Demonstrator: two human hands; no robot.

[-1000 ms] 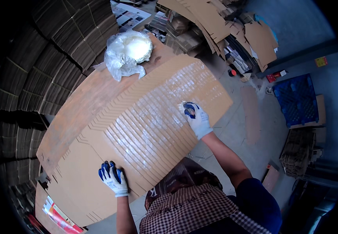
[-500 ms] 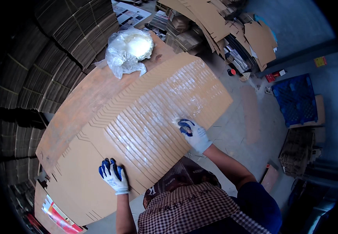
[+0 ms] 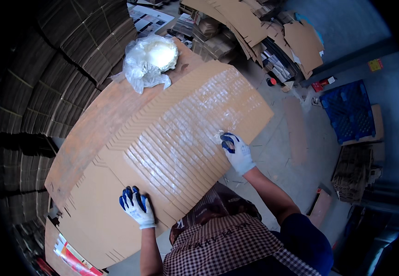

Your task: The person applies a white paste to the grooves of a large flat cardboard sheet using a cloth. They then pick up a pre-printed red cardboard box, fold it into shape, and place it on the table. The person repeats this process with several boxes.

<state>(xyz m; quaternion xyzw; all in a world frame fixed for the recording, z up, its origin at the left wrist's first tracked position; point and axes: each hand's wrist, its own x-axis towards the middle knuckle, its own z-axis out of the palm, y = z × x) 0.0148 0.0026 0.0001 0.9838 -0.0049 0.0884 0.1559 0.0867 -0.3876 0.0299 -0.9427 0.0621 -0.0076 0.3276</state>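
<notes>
R hand (image 3: 238, 152) up-right, nr cardbd (image 3: 176, 147) edge

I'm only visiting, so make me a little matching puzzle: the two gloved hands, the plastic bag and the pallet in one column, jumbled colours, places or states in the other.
Column one:
1. Left hand
2. Right hand
3. Plastic bag
4. Pallet

Column two:
A. Blue, at the right of the view
B. Fingers spread on the cardboard
C. See-through, on the wooden tabletop
D. Curled around a small pale thing

Right pairs: 1-B, 2-D, 3-C, 4-A
</notes>
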